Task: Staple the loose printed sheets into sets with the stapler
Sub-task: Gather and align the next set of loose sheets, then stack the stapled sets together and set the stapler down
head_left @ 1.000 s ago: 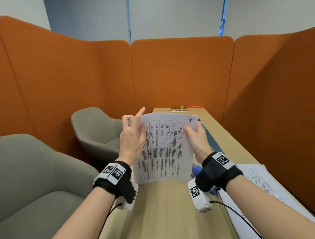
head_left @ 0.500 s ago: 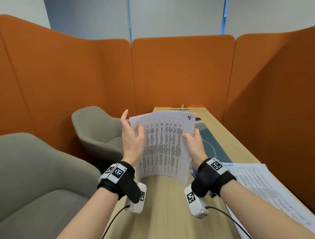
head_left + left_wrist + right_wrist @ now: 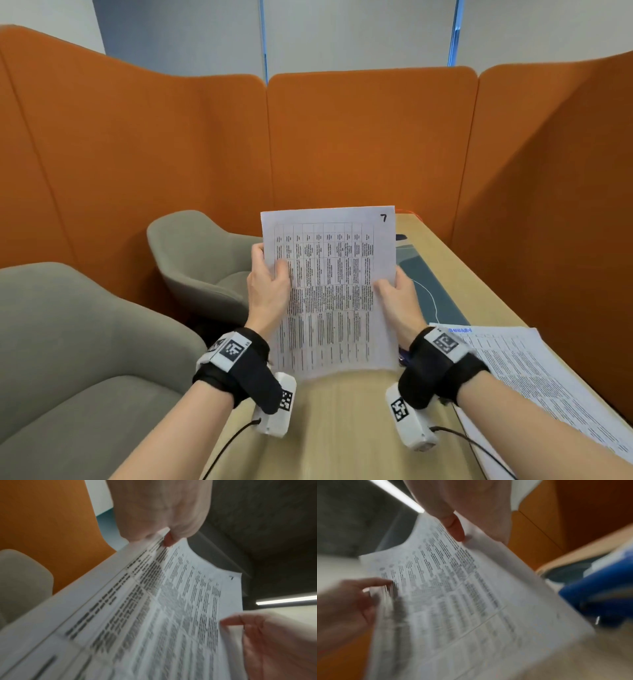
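Currently, the sheets (image 3: 329,291) stand upright above the near end of the table (image 3: 342,428), with the bottom edge just over or on the wood; contact cannot be confirmed. The left hand (image 3: 269,287) pinches the left edge, thumb on the printed face and fingers behind. The right hand (image 3: 397,294) pinches the right edge in the same way. Both hands are apart, one at each long side, at about mid-height. This grip probably serves to square the sheets: an upright hold lets the edges settle level before stapling. The page marked "7" faces the person, so the order can be checked.

The stapler (image 3: 597,595), a blue body, lies on the table close to the right wrist, within short reach. A further stack of printed pages (image 3: 534,377) lies flat to the right, well clear of the held set. No staple is visible in the held set, so stapling appears not yet done.
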A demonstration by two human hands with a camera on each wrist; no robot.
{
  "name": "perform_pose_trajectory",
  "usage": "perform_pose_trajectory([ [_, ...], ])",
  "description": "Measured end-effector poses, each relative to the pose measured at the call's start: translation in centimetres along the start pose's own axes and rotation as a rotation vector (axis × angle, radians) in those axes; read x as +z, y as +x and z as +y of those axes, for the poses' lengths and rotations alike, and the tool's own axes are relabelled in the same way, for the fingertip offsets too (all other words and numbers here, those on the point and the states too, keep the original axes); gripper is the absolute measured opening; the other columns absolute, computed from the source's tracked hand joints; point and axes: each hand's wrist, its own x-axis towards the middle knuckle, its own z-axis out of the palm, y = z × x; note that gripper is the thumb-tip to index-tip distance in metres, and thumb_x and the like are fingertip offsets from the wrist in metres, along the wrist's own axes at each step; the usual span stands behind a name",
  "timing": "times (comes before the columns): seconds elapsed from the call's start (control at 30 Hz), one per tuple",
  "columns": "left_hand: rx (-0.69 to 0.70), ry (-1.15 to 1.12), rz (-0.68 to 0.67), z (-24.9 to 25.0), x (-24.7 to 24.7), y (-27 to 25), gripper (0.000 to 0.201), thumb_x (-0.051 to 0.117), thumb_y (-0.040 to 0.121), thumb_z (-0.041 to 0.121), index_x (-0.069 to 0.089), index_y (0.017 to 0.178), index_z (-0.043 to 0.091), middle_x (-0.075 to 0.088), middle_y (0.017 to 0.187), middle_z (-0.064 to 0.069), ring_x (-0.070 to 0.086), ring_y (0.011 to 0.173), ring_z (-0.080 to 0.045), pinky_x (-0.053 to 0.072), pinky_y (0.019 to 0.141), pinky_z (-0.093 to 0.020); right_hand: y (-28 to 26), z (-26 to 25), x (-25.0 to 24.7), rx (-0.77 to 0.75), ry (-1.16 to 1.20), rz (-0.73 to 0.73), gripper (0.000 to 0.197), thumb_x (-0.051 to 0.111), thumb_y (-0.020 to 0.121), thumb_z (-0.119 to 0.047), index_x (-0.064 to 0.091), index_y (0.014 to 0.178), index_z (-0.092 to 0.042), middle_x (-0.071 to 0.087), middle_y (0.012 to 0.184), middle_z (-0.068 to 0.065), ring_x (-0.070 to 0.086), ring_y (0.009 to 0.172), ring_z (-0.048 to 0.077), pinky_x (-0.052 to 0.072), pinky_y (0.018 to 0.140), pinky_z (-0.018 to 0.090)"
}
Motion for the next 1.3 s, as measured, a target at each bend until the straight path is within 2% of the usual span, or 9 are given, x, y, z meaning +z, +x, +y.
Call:
perform_pose_trajectory([
  [0.2,-0.456,0.029,-0.299,-1.7,-0.6,-1.7,0.017,0.041,0.097,0.004,0.051,0.109,0.011,0.065,0.097,-0.001,0.064,0.088,-0.015,0.053,0.075,-0.030,-1.5,2.1,-2.7,0.216,-0.241,-0.139,0.023,0.045,0.090,-0.006,0.060,0.094,-0.024,0.071,0.097,0.004,0.069,0.091,0.025,0.054,0.088,0.047],
  [0.4,-0.843,0.008,-0.461,-6.3,-0.2,-4.1,0.027,0.032,0.102,0.009,0.058,0.096,0.003,0.063,0.104,-0.016,0.058,0.083,-0.021,0.045,0.068,-0.030,-3.7,6.7,-3.4,0.522,-0.278,-0.197,0.026,0.046,0.085,-0.005,0.063,0.096,-0.021,0.071,0.097,0.007,0.066,0.093,0.027,0.053,0.089,0.045],
  [0.6,-0.823,0.144,-0.311,-8.0,1.2,-5.1,0.032,0.034,0.096,0.001,0.056,0.073,0.007,0.060,0.085,-0.008,0.053,0.081,-0.022,0.038,0.077,-0.029,-4.8,6.8,-3.1,0.544,-0.246,-0.212,0.028,0.042,0.094,0.000,0.053,0.080,-0.023,0.062,0.088,0.006,0.059,0.083,0.021,0.049,0.075,0.035],
  [0.7,-0.824,0.188,-0.317,-8.4,1.4,-5.2,0.027,0.035,0.097,0.005,0.059,0.107,-0.002,0.061,0.105,-0.012,0.056,0.096,-0.027,0.039,0.079,-0.030,-5.1,6.4,-2.7,0.515,-0.324,-0.239,0.020,0.043,0.096,-0.005,0.055,0.087,-0.018,0.064,0.094,0.006,0.061,0.096,0.025,0.051,0.090,0.040],
  [0.77,-0.842,0.215,-0.284,-8.9,1.6,-5.0,0.041,0.034,0.096,0.009,0.043,0.135,-0.003,0.056,0.126,-0.017,0.054,0.113,-0.033,0.042,0.084,-0.035,-4.6,6.1,-2.8,0.374,-0.571,-0.249,0.006,0.046,0.095,-0.016,0.051,0.096,-0.019,0.059,0.099,0.002,0.057,0.096,0.020,0.047,0.084,0.033],
  [0.9,-0.853,0.200,-0.264,-9.9,1.8,-4.7,0.049,0.035,0.096,0.013,0.032,0.144,0.002,0.050,0.137,-0.018,0.051,0.120,-0.035,0.044,0.093,-0.041,-1.7,4.3,-4.4,0.032,-1.182,-0.065,0.017,0.041,0.096,-0.029,0.050,0.100,-0.015,0.053,0.102,0.007,0.055,0.088,0.027,0.038,0.072,0.030],
  [1.0,-0.832,0.190,-0.267,-9.8,1.8,-4.8,0.048,0.035,0.096,0.015,0.033,0.142,0.002,0.050,0.136,-0.017,0.051,0.120,-0.035,0.044,0.098,-0.042,0.6,4.4,-5.1,0.146,-1.346,-0.109,0.042,0.036,0.099,-0.038,0.041,0.129,-0.009,0.046,0.130,0.014,0.056,0.112,0.031,0.042,0.082,0.035],
  [1.13,-0.806,0.204,-0.270,-9.1,1.7,-5.0,0.044,0.033,0.098,0.016,0.034,0.140,0.002,0.050,0.136,-0.015,0.050,0.119,-0.034,0.043,0.095,-0.039,2.1,7.3,-4.3,0.305,-1.369,-0.295,0.051,0.041,0.094,-0.045,0.048,0.128,-0.008,0.057,0.125,0.012,0.058,0.110,0.026,0.041,0.077,0.028],
  [1.3,-0.775,0.207,-0.266,-8.9,1.5,-5.2,0.042,0.031,0.100,0.015,0.030,0.140,0.004,0.048,0.135,-0.014,0.049,0.119,-0.031,0.039,0.086,-0.034,2.8,6.1,-3.4,0.377,-1.099,-0.091,0.040,0.028,0.104,-0.025,0.042,0.134,-0.002,0.046,0.139,0.017,0.046,0.128,0.030,0.037,0.103,0.034],
])
